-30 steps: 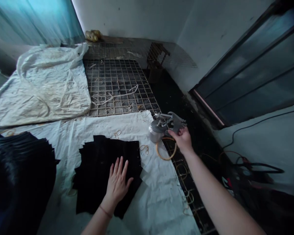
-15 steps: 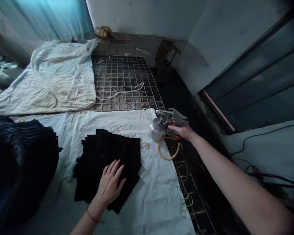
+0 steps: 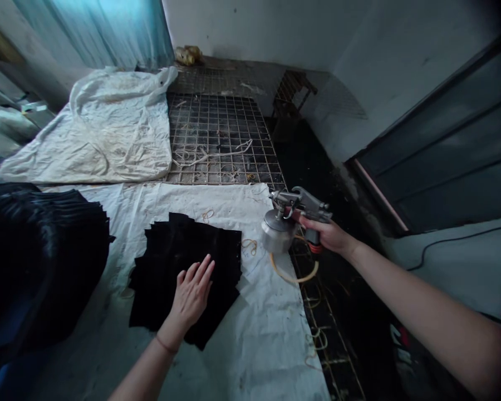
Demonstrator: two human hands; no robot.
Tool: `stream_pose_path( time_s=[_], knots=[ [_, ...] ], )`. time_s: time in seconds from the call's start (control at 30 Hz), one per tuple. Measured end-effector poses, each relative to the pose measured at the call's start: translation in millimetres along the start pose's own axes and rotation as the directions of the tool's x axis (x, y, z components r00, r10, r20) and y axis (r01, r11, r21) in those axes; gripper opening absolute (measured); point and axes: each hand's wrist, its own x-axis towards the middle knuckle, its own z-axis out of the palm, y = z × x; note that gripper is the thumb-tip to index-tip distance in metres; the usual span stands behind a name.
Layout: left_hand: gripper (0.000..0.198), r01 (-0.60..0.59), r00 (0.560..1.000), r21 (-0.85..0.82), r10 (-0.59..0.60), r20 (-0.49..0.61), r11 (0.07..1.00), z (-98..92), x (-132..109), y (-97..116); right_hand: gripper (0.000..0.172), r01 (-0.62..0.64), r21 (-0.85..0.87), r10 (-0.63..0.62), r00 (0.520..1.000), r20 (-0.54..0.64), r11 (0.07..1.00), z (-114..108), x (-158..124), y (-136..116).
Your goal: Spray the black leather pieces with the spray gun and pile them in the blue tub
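My right hand is closed round the grip of a metal spray gun with a round cup under it, lifted off the surface, nozzle facing left. A yellowish hose loops down from its base. My left hand lies flat, fingers stretched out, on a fanned stack of black fabric pieces. The stack rests on a white spotted sheet that covers the work surface.
A bigger heap of black fabric sits at the left. Behind lie a crumpled white sack and a wire mesh grid with loose strings and rubber bands. Dark panels and cables stand at the right.
My right hand has closed on the spray gun's grip and lifted it off the surface, the hose trailing below. My left hand stays flat on the black stack.
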Motion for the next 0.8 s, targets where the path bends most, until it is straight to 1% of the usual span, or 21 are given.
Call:
stream_pose_path(
  time_s=[0.1,0.17,0.23,0.3,0.37,0.4,0.5,0.57,0.6,0.7,0.8],
  knots=[
    [0.049,-0.043,0.999,-0.005,0.043,0.01,0.999,-6.5,24.7,-15.1,0.042,-0.051,0.023,0.051,0.999,0.019,0.998,1.1,-34.3,-0.7],
    [0.036,-0.088,0.996,-0.03,0.089,0.024,0.996,-12.1,38.2,-27.9,0.044,-0.094,0.018,0.093,0.996,0.002,0.995,2.1,-54.8,1.0],
    [0.024,-0.132,0.989,-0.058,0.136,0.066,0.99,-18.6,46.7,-39.0,0.045,-0.129,0.029,0.129,0.991,-0.018,0.991,2.7,-71.3,4.0],
    [0.02,-0.152,0.979,-0.065,0.159,0.13,0.986,-24.9,51.4,-46.4,0.044,-0.146,0.044,0.147,0.989,-0.03,0.988,3.2,-84.2,6.0],
    [0.017,-0.148,0.971,-0.056,0.156,0.181,0.987,-29.7,55.3,-49.9,0.042,-0.14,0.047,0.142,0.99,-0.027,0.989,4.4,-94.6,4.7],
    [0.016,-0.146,0.97,-0.055,0.154,0.189,0.988,-31.0,57.7,-50.5,0.041,-0.131,0.046,0.132,0.991,-0.02,0.99,5.2,-99.2,2.6],
    [0.013,-0.172,0.974,-0.058,0.179,0.142,0.983,-30.9,66.9,-50.6,0.04,-0.104,0.078,0.106,0.994,-0.026,0.992,7.7,-112.2,-7.4],
    [0.01,-0.205,0.972,-0.052,0.21,0.102,0.977,-28.4,72.7,-51.0,0.043,-0.111,0.106,0.116,0.992,-0.043,0.988,8.3,-120.7,-14.0],
    [0.008,-0.217,0.97,-0.051,0.221,0.101,0.975,-27.2,74.9,-51.6,0.043,-0.119,0.114,0.125,0.991,-0.046,0.986,8.2,-125.0,-16.4],
    [0.007,-0.222,0.96,-0.058,0.228,0.161,0.973,-25.0,77.6,-53.6,0.044,-0.134,0.12,0.138,0.99,-0.031,0.984,6.7,-137.7,-18.7],
    [0.008,-0.207,0.952,-0.057,0.214,0.216,0.977,-25.8,77.4,-55.0,0.045,-0.153,0.132,0.16,0.986,-0.046,0.979,5.6,-149.2,-14.2]
  ],
)
